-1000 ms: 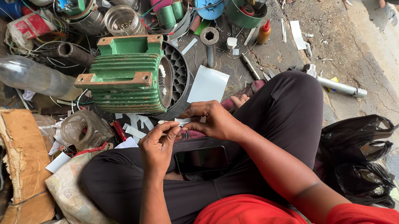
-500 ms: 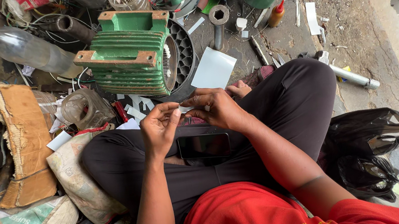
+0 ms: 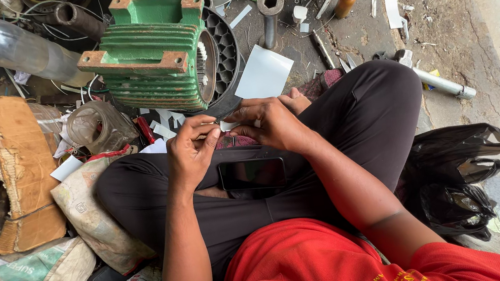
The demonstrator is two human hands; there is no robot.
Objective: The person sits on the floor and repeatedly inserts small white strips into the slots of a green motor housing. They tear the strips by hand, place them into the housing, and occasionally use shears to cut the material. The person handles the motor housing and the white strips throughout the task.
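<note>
1. Head view: left hand (image 3: pixel 190 151) and right hand (image 3: pixel 274 123) pinch a small white paper strip (image 3: pixel 227 125) between their fingertips, above the crossed legs in black trousers.
2. Just beyond the strip stands a green ribbed motor housing (image 3: pixel 151 54), leaving little open room; a white sheet (image 3: pixel 263 73) lies beside it.
3. A phone (image 3: pixel 252 175) rests on the lap; cluttered concrete floor (image 3: pixel 438 17), torn cardboard (image 3: pixel 12 158) at left.

Even, soft daylight; sharp focus, slight edge distortion.
</note>
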